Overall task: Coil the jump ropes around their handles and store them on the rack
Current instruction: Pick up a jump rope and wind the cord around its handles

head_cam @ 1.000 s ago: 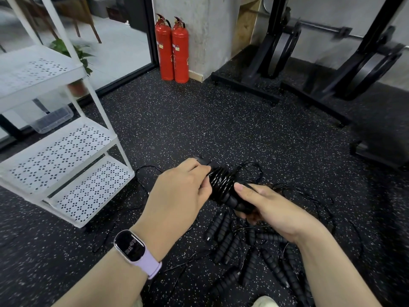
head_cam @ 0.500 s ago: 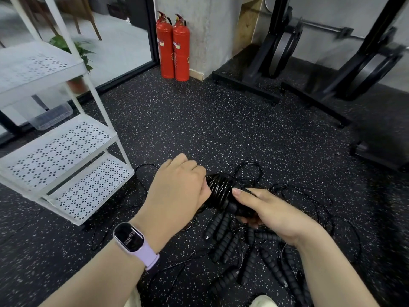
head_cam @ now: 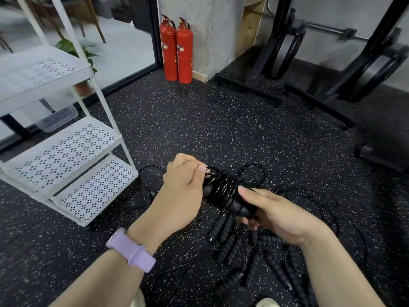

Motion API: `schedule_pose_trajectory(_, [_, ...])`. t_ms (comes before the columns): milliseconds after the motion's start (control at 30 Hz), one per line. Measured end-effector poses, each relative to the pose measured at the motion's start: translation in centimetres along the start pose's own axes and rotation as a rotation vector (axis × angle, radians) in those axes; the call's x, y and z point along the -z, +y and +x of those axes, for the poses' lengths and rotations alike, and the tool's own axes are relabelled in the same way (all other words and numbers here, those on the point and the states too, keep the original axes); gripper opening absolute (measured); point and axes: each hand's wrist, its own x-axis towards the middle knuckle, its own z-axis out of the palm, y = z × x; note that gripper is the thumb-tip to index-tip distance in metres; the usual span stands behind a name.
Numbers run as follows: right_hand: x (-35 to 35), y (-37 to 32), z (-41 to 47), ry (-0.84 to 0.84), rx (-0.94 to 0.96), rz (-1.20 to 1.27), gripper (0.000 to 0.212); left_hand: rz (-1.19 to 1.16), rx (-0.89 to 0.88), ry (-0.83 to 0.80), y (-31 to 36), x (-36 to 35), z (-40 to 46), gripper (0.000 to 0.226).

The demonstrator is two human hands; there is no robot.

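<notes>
Person's right hand [head_cam: 276, 216] has its grip closed round the lower end of a black jump-rope handle bundle [head_cam: 223, 193] — thumb laid along the top, fingers curled under. The cord is wound in tight loops round the middle of the bundle. Left hand [head_cam: 183, 191] is at the upper end of the bundle, fingers curled, thumb and fingertips pinching there at a small metal end piece; exactly what is pinched is too small to tell. Lilac watch strap [head_cam: 132, 251] on the left wrist. The bundle is held in the air above the speckled black floor [head_cam: 221, 120], over a loose pile of more jump ropes [head_cam: 250, 247] — ribbed black handles and tangled thin cords. White perforated rack [head_cam: 66, 151] stands to the left, near the hands, shelves bare in view. Two red fire extinguishers [head_cam: 177, 49] stand by a concrete pillar at the back.
</notes>
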Motion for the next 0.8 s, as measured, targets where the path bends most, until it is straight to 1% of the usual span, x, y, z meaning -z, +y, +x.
schedule_pose_trajectory(67, [0.1,0.0,0.0,-0.006,0.011,0.023,0.064,-0.147,0.037,0.009,0.2,0.2,-0.2,0.029])
schedule_pose_trajectory(133, [0.1,0.0,0.0,-0.011,0.023,0.064,0.064,-0.218,0.019,-0.022,0.5,0.5,-0.3,0.025])
schedule_pose_trajectory(200, [0.2,0.1,0.0,-0.016,0.034,0.078,0.061,-0.138,-0.045,-0.065,0.7,0.8,-0.4,0.018])
schedule_pose_trajectory(267, [0.2,0.0,0.0,-0.014,0.039,0.081,0.064,0.011,-0.115,-0.052,0.7,0.6,-0.6,0.013])
schedule_pose_trajectory(400, [0.0,-0.2,0.0,-0.013,0.052,0.096,0.06,0.334,-0.398,0.128,0.3,0.2,-1.0,0.012])
schedule_pose_trajectory(467, [0.0,-0.3,0.0,-0.016,0.056,0.082,0.059,0.418,-0.468,0.178,0.0,0.3,-1.0,0.011])
schedule_pose_trajectory(567, [0.0,-0.3,0.0,-0.002,0.049,0.085,0.052,0.474,-0.54,0.258,-0.1,-0.1,-0.9,0.007])
schedule_pose_trajectory(667, [0.0,-0.5,-0.2,-0.005,0.058,0.103,0.046,0.432,-0.596,0.361,0.0,-0.7,-1.1,0.005])
schedule_pose_trajectory(733, [-0.1,-0.5,-0.3,0.006,0.053,0.091,0.047,0.41,-0.599,0.392,0.0,-0.9,-1.2,0.021])
schedule_pose_trajectory(800, [0.0,-0.6,-0.4,0.024,0.036,0.074,0.049,0.453,-0.633,0.381,-0.1,-0.9,-1.0,0.026])
